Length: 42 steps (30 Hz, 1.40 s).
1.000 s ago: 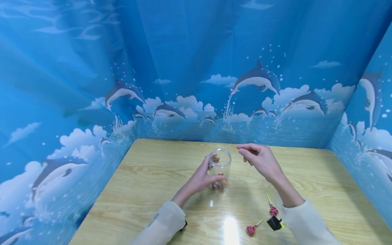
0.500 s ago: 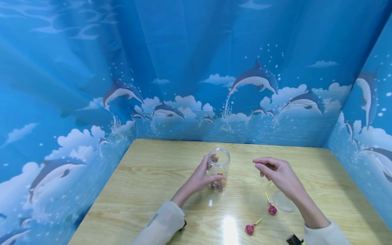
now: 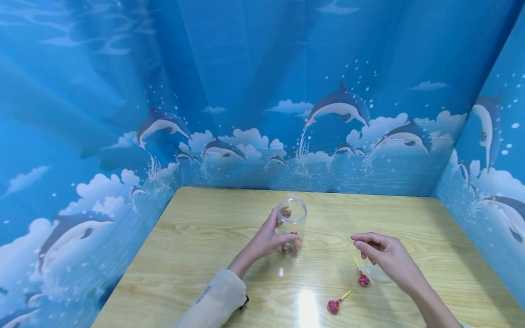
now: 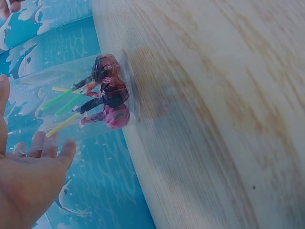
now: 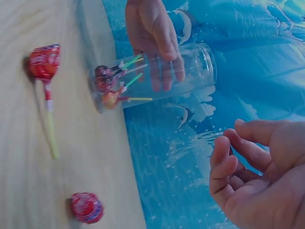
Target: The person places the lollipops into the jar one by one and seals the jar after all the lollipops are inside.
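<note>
Deep blue is being shown by the backdrop, with a paler turquoise lower down, and its field is being patterned by grey-blue and white dolphins, white clouds and scattered white dots. The table is being seen in pale yellow, streaked with browner wood grain. On one loose lollipop and a second loose lollipop, red wrappers patched with pink and purple are being paired with yellow sticks. Through the colourless jar, a pink wrapper and dark-and-red wrappers are being displayed, with green and yellow sticks. Off-white is being shown by the sleeve.
</note>
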Motion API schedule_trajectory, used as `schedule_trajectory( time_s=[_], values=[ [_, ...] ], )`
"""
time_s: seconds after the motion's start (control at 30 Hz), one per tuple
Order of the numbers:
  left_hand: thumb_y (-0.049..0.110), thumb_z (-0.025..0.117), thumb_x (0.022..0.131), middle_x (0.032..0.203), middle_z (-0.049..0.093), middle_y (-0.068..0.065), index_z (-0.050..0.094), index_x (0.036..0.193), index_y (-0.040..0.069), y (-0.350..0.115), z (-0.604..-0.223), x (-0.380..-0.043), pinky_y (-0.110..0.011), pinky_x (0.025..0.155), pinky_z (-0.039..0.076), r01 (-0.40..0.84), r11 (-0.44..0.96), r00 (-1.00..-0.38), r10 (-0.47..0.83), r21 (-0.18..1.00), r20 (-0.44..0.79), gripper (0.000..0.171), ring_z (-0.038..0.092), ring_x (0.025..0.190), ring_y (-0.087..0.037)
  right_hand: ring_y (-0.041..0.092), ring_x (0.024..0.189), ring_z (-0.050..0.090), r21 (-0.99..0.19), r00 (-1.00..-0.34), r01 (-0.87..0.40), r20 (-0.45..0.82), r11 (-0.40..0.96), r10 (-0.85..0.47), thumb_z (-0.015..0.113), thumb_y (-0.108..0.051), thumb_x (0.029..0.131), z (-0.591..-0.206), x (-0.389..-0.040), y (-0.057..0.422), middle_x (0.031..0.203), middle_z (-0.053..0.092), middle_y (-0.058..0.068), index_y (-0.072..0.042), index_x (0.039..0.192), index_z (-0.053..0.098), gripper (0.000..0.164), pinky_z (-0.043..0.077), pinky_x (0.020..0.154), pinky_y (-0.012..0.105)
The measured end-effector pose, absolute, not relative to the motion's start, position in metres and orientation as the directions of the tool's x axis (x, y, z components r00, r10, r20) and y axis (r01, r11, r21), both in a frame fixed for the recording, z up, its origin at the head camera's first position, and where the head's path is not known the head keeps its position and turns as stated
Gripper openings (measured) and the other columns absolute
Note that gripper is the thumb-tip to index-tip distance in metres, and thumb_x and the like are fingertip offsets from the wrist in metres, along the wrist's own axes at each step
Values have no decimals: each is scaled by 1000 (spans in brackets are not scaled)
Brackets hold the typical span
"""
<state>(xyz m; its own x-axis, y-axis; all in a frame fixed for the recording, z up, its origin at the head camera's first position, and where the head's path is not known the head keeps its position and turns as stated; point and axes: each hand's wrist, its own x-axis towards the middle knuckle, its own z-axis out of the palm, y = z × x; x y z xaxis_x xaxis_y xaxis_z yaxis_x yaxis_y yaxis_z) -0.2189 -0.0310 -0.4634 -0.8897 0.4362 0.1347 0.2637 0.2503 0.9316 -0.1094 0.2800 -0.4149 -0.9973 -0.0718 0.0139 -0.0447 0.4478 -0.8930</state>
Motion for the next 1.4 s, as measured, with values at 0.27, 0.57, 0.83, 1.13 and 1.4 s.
schedule_trajectory(
  time_s=[0.27,0.57,0.83,1.13,1.4],
  values=[
    [16,86,86,153,49,-13,33,157,11,-31,-464,-219,-47,123,30,260,233,-889,436,937,139,89,43,144,-29,16,68,54,-907,-995,15,-55,420,-83,67,-25,103,-433,-98,281,90,66,9,1,129,67,37,43,51,31],
    [18,87,85,153,49,-13,32,157,8,-31,-465,-219,-47,122,31,255,236,-889,438,938,131,91,43,144,-29,14,74,59,-914,-983,23,-95,404,-159,66,-21,103,-454,-91,278,102,67,14,6,131,64,40,54,61,30],
    [20,87,85,153,49,-14,32,157,9,-32,-465,-218,-48,122,31,258,235,-890,435,937,136,92,43,144,-30,2,76,62,-873,-952,-216,88,437,-293,70,-6,98,-484,-83,269,101,73,15,8,115,71,22,55,59,23],
    [19,86,85,153,48,-14,34,157,11,-33,-465,-217,-51,122,31,259,234,-890,435,937,138,89,43,144,-32,-4,82,54,-809,-939,-292,140,510,-315,77,1,86,-508,-73,261,100,71,10,4,108,73,22,51,61,19],
    [18,86,86,153,48,-14,34,156,9,-33,-464,-217,-51,122,32,262,234,-887,440,936,138,88,42,144,-34,-4,73,47,-712,-926,-359,188,603,-328,80,4,79,-512,-68,256,92,70,6,4,104,73,27,47,56,22]
  ],
)
